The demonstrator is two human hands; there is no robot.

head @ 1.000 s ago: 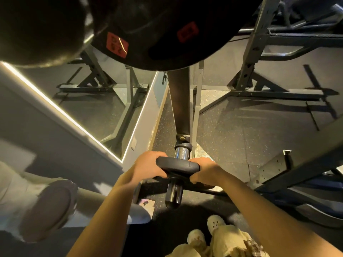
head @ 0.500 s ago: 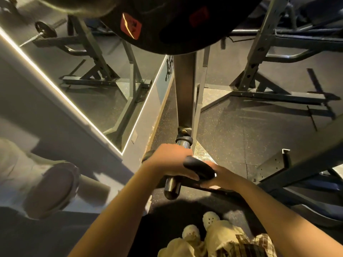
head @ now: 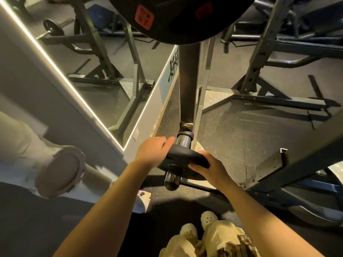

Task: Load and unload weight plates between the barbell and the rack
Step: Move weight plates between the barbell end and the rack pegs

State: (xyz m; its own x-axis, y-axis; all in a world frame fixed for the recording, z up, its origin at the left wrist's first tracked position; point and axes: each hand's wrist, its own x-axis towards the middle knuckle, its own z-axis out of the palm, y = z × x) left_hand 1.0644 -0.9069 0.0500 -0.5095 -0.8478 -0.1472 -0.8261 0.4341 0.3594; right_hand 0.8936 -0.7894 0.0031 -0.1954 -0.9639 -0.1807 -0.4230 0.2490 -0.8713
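Note:
A small black weight plate [head: 183, 157] sits on a chrome storage peg [head: 182, 141] that sticks out from the dark rack post [head: 187, 80]. The peg's dark end [head: 171, 179] pokes through the plate's hole toward me. My left hand [head: 151, 152] grips the plate's left rim, thumb stretched along its top edge. My right hand [head: 207, 168] grips the right rim, fingers curled over the edge. A large black plate [head: 172, 19] with red labels hangs on the rack at the top of the view.
A lit-edged wall mirror [head: 65, 75] on the left reflects a rack and a loaded bar. Another rack frame [head: 259, 62] stands at the right on speckled rubber floor. A steel beam [head: 278, 160] crosses at right. A white pipe flange [head: 59, 171] juts out at left. My feet [head: 198, 225] are below.
The small plate has tilted and shifted on the peg between my hands. My left hand moved up over its top rim, my right hand lower on its right. The view lifted slightly.

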